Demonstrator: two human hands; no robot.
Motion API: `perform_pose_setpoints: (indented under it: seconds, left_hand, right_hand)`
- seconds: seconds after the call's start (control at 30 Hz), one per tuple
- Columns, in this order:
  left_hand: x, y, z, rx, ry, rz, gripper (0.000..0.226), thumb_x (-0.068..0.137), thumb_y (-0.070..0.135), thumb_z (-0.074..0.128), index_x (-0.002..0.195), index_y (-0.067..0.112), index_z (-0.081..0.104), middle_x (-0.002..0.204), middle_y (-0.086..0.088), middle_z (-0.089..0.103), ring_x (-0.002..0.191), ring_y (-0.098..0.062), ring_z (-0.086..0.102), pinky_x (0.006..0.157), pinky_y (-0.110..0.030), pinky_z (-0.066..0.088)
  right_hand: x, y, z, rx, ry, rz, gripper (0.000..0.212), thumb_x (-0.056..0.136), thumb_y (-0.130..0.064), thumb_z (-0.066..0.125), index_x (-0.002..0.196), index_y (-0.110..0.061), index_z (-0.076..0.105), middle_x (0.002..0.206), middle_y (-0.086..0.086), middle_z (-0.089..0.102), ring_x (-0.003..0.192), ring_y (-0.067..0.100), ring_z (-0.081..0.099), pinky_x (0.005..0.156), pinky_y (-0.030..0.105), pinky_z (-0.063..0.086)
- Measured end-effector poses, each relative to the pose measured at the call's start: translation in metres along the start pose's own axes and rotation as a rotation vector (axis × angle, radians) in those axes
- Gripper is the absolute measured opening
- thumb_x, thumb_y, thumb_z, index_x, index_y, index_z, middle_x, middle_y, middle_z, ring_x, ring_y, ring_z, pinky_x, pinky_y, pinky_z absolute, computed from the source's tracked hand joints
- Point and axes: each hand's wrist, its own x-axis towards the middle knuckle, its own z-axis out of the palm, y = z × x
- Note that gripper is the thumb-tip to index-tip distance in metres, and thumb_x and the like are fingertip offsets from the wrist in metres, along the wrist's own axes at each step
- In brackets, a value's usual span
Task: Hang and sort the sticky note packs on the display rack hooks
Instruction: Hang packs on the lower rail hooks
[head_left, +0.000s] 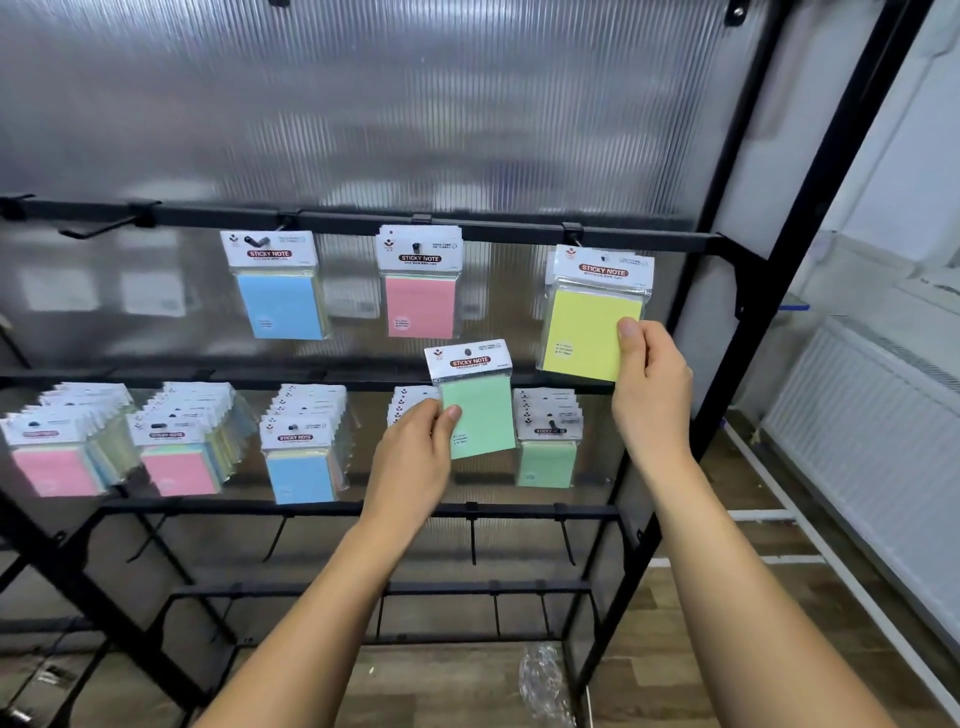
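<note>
Ribbed translucent panel backs a black metal rack (675, 322), colours sorted one per hook. Right hand (649, 374) pinches the glossy yellow pack (587, 327) at its lower corner, steadying it on the 2 o'clock hook, I'd guess. Left hand (415, 452) grips a loose green pack (475, 410) dead centre, probably headed for the green stack (545, 457) at its 4 o'clock.

Green pack (480, 408) held tilted off hooks; yellow pack (592, 317) hangs top rail, right.
</note>
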Motion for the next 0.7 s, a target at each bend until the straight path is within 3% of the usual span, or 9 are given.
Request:
perform_pose_setpoints:
  seconds: [0.13, 0.23, 0.37, 0.7]
  left_hand:
    - [0.0, 0.002, -0.001, 0.009, -0.003, -0.004, 0.038, 0.104, 0.026, 0.046, 0.067, 0.029, 0.034, 0.064, 0.012, 0.042, 0.061, -0.005, 0.043, 0.053, -0.017, 0.032]
    - [0.0, 0.002, -0.001, 0.011, -0.011, -0.011, 0.035, 0.104, 0.026, 0.045, 0.07, 0.026, 0.037, 0.066, 0.014, 0.042, 0.062, -0.004, 0.043, 0.053, -0.014, 0.033]
    - [0.002, 0.001, -0.001, 0.001, -0.018, -0.017, 0.028, 0.103, 0.026, 0.045, 0.075, 0.023, 0.042, 0.069, 0.016, 0.044, 0.063, -0.002, 0.045, 0.055, -0.011, 0.034]
    - [0.008, -0.003, 0.006, 0.009, -0.018, -0.025, 0.024, 0.104, 0.028, 0.044, 0.081, 0.021, 0.047, 0.072, 0.017, 0.047, 0.067, -0.001, 0.048, 0.055, -0.012, 0.035]
  right_hand:
    - [0.009, 0.004, 0.004, -0.012, -0.029, 0.011, 0.04, 0.107, -0.034, 0.039, 0.089, -0.001, 0.055, 0.072, 0.003, 0.048, 0.064, 0.008, 0.035, 0.056, 0.02, 0.029]
    - [0.014, 0.008, 0.009, -0.034, -0.05, 0.033, 0.037, 0.107, -0.033, 0.04, 0.09, -0.004, 0.058, 0.073, 0.003, 0.052, 0.068, 0.014, 0.04, 0.06, 0.029, 0.029]
    - [0.016, 0.015, 0.012, -0.042, -0.054, 0.055, 0.036, 0.107, -0.033, 0.039, 0.079, -0.011, 0.05, 0.064, -0.006, 0.041, 0.06, 0.008, 0.036, 0.054, 0.02, 0.028]
    - [0.019, 0.021, 0.011, 0.007, -0.048, 0.047, 0.038, 0.107, -0.033, 0.04, 0.069, -0.029, 0.04, 0.062, -0.01, 0.036, 0.058, 0.005, 0.032, 0.054, 0.022, 0.026]
